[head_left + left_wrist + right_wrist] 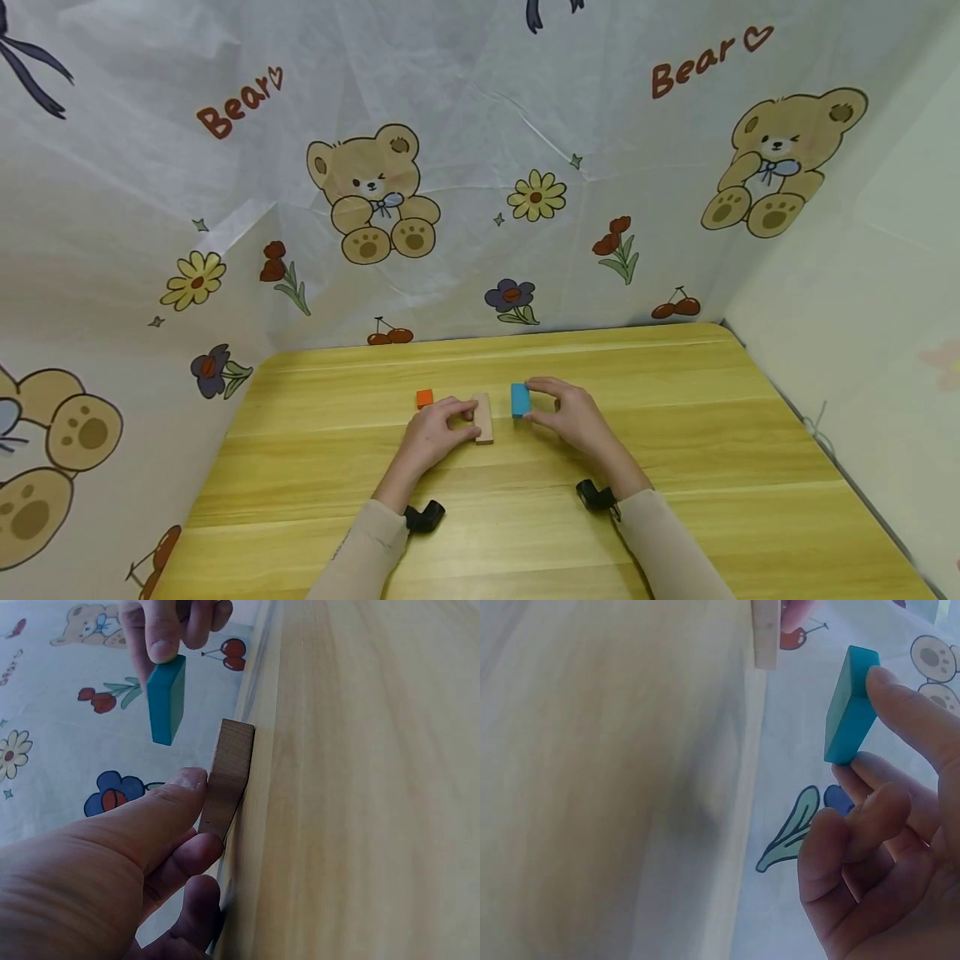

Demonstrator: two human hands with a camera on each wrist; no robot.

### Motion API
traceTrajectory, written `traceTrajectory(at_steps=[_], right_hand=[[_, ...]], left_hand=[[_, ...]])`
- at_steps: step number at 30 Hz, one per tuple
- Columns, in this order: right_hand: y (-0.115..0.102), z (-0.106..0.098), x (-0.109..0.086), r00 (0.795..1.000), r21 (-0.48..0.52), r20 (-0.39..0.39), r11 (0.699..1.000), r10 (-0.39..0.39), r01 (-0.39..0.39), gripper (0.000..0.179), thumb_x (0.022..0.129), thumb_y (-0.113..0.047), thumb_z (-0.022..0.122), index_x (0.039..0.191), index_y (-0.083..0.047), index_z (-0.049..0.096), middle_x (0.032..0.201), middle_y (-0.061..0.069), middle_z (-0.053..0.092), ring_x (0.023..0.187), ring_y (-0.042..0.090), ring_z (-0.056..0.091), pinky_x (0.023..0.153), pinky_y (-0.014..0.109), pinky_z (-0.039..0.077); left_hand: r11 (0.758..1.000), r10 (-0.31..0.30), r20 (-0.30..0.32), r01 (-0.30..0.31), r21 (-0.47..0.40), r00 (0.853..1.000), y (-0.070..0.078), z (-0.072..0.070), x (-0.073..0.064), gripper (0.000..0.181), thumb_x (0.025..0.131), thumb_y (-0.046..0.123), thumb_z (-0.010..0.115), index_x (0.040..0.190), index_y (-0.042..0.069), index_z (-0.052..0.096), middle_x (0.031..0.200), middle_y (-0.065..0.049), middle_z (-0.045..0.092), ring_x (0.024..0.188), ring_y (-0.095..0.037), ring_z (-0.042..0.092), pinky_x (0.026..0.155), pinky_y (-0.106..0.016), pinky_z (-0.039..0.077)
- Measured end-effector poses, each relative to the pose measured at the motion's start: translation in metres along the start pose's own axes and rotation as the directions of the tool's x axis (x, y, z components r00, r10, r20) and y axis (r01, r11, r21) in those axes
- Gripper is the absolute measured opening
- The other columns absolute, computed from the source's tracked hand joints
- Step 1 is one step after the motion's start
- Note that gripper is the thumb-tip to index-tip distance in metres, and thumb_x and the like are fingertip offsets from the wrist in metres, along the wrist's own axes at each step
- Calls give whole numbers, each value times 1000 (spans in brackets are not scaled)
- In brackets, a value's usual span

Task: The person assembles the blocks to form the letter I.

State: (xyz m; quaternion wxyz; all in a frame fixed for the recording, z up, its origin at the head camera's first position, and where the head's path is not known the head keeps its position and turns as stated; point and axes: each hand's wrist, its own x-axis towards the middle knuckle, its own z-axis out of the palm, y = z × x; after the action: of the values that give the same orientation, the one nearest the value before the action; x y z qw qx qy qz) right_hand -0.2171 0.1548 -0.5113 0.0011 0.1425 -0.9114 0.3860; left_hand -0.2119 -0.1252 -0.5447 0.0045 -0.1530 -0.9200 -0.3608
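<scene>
A plain wooden block [483,421] lies on the table in the head view. My left hand [433,435] holds it from its left side with thumb and index finger; the left wrist view shows the thumb tip against the block's face [231,754]. To the right, my right hand [573,417] pinches a blue block [520,401] by its ends between thumb and index finger. The right wrist view shows this blue block [851,709] held up, apart from the wooden one. A small orange block [424,398] sits just beyond my left hand, partly hidden by it.
The wood-grain table [517,533] extends around both hands. A white cloth [465,275] printed with bears and flowers hangs behind its back edge, and a pale wall [862,317] stands at the right. Black wrist cameras [426,517] sit at both cuffs.
</scene>
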Motion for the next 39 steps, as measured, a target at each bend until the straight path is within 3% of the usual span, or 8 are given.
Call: traceTrajectory(at_steps=[5,11,17,24,33,39], right_hand=[[-5,0,-1,1000,-10,-11,1000,-26,26,54,90,-29,87,141,-18,71,148,5,67,94,22,64,74,27,49],[-13,0,-1,999,-3,-25,999,-44,44,54,89,-29,87,140,-19,72,145,4,69,69,11,47,63,23,43],[-22,0,-4,999,-5,-24,999,-49,49,53,88,-28,88,138,-19,73,145,4,69,65,10,45,60,23,41],[-26,3,-6,998,-10,-19,998,-64,64,53,87,-28,89,137,-19,73,143,3,70,65,8,45,60,22,41],[-31,6,-11,995,7,-5,995,-97,97,54,86,-27,90,136,-17,74,142,4,70,63,6,42,58,21,39],[-35,9,-15,995,6,9,995,-101,100,53,86,-26,90,136,-18,74,143,2,70,61,4,42,57,20,39]], left_hand=[[1000,-6,4,6,2,1000,-1,0,0,42,93,40,83,131,26,77,105,15,73,71,-6,49,71,-26,43],[1000,-5,6,5,10,1000,-2,1,1,42,93,41,83,131,26,77,103,17,72,82,-4,58,77,-27,48],[1000,-10,10,10,2,1000,-2,2,0,42,93,40,83,132,25,77,103,17,72,86,-7,62,81,-30,51],[1000,0,2,0,-7,1000,-2,1,0,41,94,39,82,131,25,77,105,14,73,106,-14,71,94,-42,57],[1000,-5,1,5,4,1000,-2,1,0,41,93,40,83,131,25,77,103,15,72,96,-9,66,87,-35,53],[1000,-12,0,12,-8,1000,-1,1,0,41,93,40,83,130,25,78,103,14,73,106,-13,70,93,-41,56]])
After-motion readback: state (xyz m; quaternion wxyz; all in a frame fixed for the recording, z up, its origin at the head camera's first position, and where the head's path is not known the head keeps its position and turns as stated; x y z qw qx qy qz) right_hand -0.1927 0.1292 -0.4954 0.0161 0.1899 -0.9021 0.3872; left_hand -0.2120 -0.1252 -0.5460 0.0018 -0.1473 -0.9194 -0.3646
